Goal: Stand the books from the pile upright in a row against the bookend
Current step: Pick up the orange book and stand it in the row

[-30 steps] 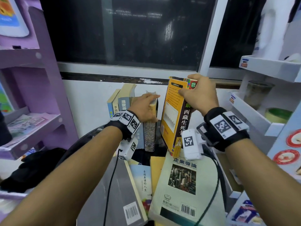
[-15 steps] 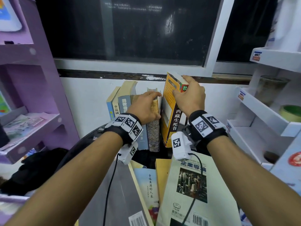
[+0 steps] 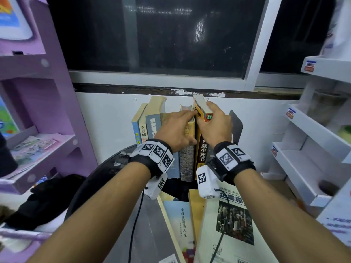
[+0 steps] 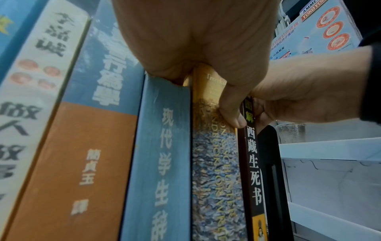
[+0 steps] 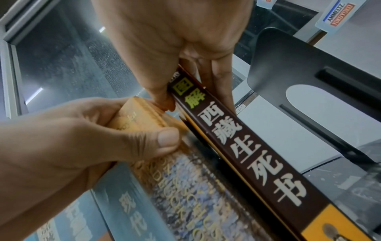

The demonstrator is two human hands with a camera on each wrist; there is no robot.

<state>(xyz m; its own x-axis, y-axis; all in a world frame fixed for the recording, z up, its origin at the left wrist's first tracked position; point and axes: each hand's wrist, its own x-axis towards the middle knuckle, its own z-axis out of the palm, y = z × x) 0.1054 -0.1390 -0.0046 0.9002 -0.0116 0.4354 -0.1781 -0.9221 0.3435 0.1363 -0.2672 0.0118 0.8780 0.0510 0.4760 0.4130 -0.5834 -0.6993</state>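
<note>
Several books stand upright in a row (image 3: 152,130) by the white wall. My left hand (image 3: 185,128) grips the top of the mottled blue-and-yellow book (image 3: 187,162), thumb on its spine (image 4: 214,179). Right beside it stands the orange book with a brown spine (image 3: 202,150), pinched at its top by my right hand (image 3: 210,120). In the right wrist view a small gap separates this book (image 5: 247,154) from the black bookend (image 5: 299,65), which stands to its right (image 3: 236,126). The pile lies in front: a pale green book (image 3: 233,224), a light blue one (image 3: 180,224), an orange one (image 3: 195,205).
A purple shelf unit (image 3: 38,149) stands to the left and white shelves (image 3: 313,139) to the right. The books stand on a dark round table (image 3: 106,168) below a dark window. A black bag (image 3: 47,196) lies at the lower left. A clear cup (image 4: 291,133) sits behind the bookend.
My right hand has swung the orange book from a tilt to upright and brought it left against the mottled book. The left hand stayed on the mottled book.
</note>
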